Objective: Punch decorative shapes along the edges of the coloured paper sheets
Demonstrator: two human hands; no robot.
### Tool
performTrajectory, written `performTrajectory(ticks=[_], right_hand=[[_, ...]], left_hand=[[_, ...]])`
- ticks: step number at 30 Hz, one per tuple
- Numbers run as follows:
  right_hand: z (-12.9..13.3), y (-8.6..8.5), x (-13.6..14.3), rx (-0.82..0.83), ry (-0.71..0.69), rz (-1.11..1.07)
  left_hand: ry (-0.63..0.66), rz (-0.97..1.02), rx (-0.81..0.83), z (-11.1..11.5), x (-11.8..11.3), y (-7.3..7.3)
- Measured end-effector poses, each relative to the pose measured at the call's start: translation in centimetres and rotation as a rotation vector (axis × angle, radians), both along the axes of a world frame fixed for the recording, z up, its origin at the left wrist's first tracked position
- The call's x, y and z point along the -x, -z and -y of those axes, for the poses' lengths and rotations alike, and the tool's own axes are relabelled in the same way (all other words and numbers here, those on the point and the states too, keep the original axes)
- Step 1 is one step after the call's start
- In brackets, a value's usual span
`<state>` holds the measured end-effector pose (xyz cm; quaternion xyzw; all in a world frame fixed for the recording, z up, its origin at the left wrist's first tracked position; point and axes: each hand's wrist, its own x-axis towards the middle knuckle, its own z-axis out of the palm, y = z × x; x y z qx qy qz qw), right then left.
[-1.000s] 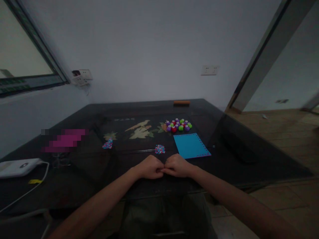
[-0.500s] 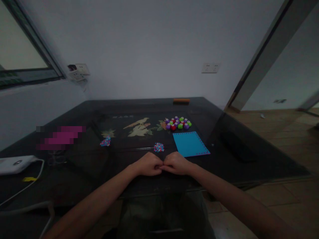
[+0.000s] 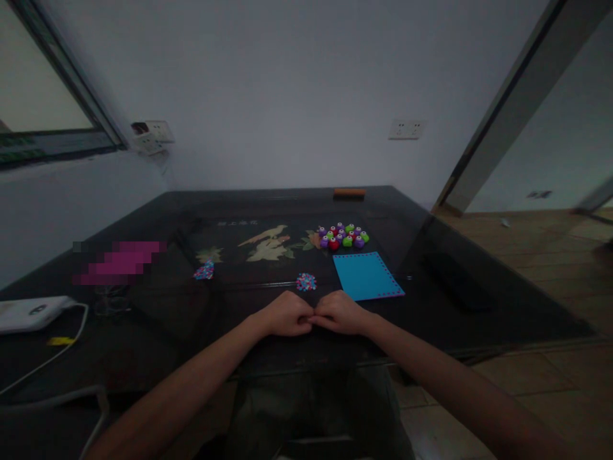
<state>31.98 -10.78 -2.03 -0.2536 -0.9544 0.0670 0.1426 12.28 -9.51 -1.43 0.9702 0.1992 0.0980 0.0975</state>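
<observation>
On the dark table, my left hand [image 3: 289, 313] and my right hand [image 3: 341, 312] rest in loose fists near the front edge. Their fingers are curled in and they touch where they meet; no object shows in either. Just beyond them lies a small pile of pink, blue and white bits [image 3: 306, 282]. A blue square sheet [image 3: 368, 276], dotted along its edges, is to the right. Behind it sits a cluster of purple, red and green round pieces [image 3: 342, 236] with white, dark-centred tops. Another small heap of coloured bits [image 3: 205, 270] lies to the left.
A white device [image 3: 36, 315] with a cable stands at the left, near a pixelated magenta patch [image 3: 119, 262]. A brown bar-shaped object [image 3: 349, 192] lies by the back wall. A dark, long object [image 3: 460, 284] is at the right. A bird picture [image 3: 265, 243] decorates the tabletop.
The view has shifted very slightly. Both hands stay together in the same place, and the things on the table have not moved.
</observation>
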Motion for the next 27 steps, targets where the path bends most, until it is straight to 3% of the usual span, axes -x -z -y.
performTrajectory(ticks=[27], right_hand=[[0.06, -0.06, -0.02, 0.009, 0.001, -0.012]], left_hand=[[0.001, -0.011, -0.015, 0.06, -0.02, -0.13]])
